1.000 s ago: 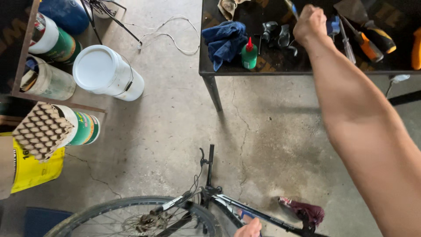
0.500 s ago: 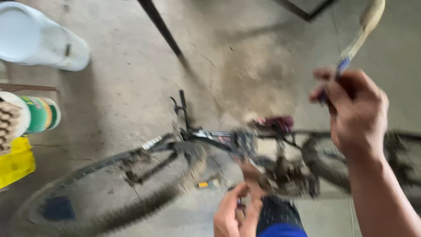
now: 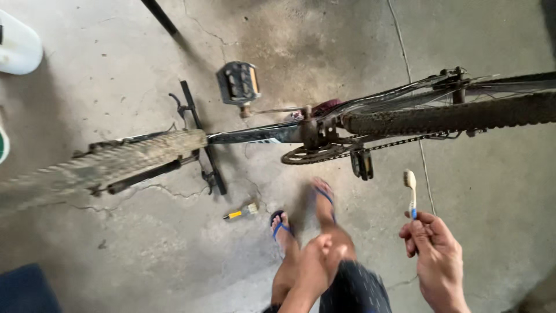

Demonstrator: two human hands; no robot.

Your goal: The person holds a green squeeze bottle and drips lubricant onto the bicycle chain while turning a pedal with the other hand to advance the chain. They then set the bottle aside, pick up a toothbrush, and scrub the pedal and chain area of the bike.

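Note:
My right hand [image 3: 433, 248] grips a worn toothbrush [image 3: 410, 190] by its blue-and-white handle, bristles pointing up, just below the bike's chain. My left hand [image 3: 315, 264] rests on my knee with the fingers curled and nothing in it. An upside-down bicycle stands on the concrete floor: its dirty front tyre [image 3: 110, 162] at the left, the rear tyre [image 3: 457, 116] at the right, the chainring [image 3: 310, 152] and pedals [image 3: 238, 82] in the middle. My feet in blue flip-flops [image 3: 281, 226] are below the crank.
A small yellow-handled brush [image 3: 240, 213] lies on the floor left of my feet. A white bucket [image 3: 17, 46] lies at the top left. A table leg [image 3: 159, 16] slants at the top. A dark blue object [image 3: 26, 290] sits bottom left.
The view dropped from the workbench to the bike. My right hand came away from the bench holding the toothbrush and lowered beside the chain; my left hand settled on my knee.

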